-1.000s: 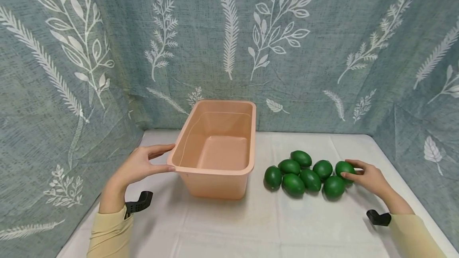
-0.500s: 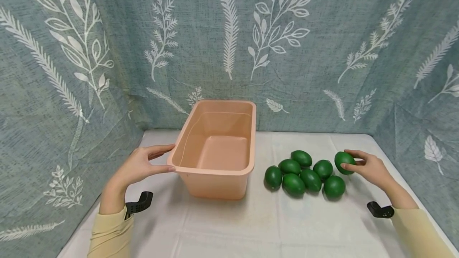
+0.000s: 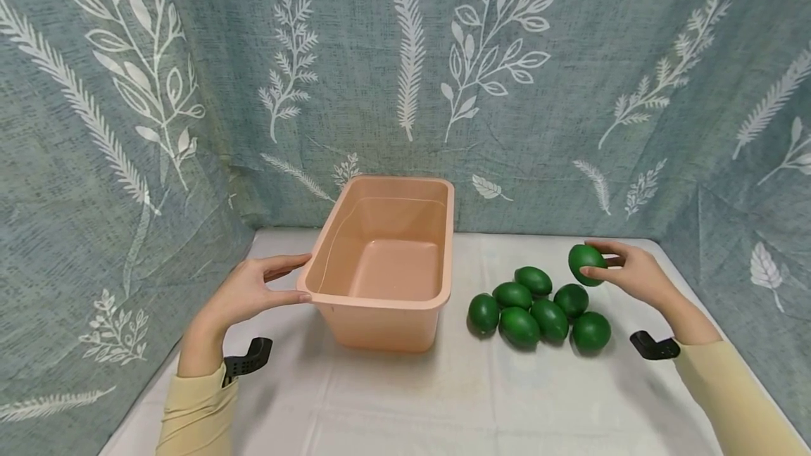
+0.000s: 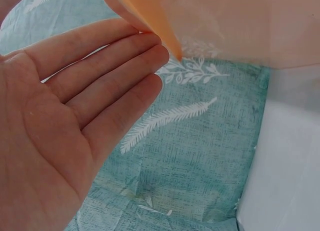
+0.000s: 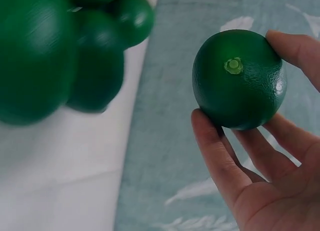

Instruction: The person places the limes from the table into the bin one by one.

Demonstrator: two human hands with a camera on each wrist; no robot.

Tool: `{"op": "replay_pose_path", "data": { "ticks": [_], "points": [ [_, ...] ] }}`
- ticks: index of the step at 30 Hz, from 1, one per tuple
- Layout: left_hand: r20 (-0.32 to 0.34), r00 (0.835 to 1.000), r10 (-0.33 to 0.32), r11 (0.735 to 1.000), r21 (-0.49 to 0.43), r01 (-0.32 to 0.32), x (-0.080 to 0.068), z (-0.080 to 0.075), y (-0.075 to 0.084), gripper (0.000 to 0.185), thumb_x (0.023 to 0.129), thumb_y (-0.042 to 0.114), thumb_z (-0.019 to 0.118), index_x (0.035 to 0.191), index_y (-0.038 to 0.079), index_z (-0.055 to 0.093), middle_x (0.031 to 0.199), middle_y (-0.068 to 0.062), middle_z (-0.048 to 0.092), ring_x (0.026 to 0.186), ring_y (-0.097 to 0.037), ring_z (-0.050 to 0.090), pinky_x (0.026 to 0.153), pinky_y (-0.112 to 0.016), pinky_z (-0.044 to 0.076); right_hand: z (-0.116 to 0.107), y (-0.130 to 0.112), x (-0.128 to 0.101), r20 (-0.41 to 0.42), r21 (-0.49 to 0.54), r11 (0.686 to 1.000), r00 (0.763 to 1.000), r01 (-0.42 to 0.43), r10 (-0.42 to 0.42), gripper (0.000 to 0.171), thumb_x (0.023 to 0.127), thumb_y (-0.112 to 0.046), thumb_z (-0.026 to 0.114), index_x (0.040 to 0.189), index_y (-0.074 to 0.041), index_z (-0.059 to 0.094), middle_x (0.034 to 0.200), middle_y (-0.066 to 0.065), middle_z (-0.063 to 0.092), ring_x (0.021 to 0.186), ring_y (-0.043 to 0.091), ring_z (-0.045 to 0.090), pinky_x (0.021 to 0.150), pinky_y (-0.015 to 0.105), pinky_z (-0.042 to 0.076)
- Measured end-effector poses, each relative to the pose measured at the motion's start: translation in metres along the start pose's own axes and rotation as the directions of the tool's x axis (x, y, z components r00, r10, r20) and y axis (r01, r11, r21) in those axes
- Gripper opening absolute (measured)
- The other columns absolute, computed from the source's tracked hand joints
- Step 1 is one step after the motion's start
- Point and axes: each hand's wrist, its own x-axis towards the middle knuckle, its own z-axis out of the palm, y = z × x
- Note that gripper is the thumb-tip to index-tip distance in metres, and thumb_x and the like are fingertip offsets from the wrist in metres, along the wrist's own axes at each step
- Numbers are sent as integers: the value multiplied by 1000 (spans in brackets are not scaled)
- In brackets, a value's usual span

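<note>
Right hand (image 3: 636,274) has lifted one dark green plastic lime (image 3: 586,264) clear of the pile, fingers curled round it; left hand (image 3: 248,292), fingers straight, steadies the peach plastic tub (image 3: 380,299).

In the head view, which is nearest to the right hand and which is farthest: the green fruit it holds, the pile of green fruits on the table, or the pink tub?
Measured from the right hand:
1. The held green fruit, gripped in its fingers and raised above the table.
2. The pile of green fruits, just below and to its left on the white cloth.
3. The pink tub, farthest, across the table beside the left hand.
</note>
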Motion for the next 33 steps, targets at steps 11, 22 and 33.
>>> {"op": "replay_pose_path", "data": {
  "ticks": [11,22,33],
  "points": [
    [-4,1000,-5,1000,5,5,-1,0,-1,64,76,44,77,133,22,57,134,-4,57,128,-34,49,103,-50,46,-3,-46,23,30,16,999,999,29,-29,72,84,-51,67,143,-15,44,136,22,49,117,40,55,84,53,53],
    [-12,1000,-6,1000,12,6,-1,1,-2,64,76,44,77,133,22,57,133,-4,58,127,-34,50,102,-49,47,1,-82,41,44,13,995,994,95,-96,71,84,-49,68,141,-13,47,136,21,50,115,40,57,84,51,55],
    [-4,1000,-6,1000,3,6,0,0,-1,65,76,44,77,133,21,57,134,-4,57,127,-34,49,103,-50,46,5,-117,59,89,30,990,986,137,-139,69,82,-51,69,139,-18,50,136,14,52,117,34,57,88,50,54]
  ]
}}
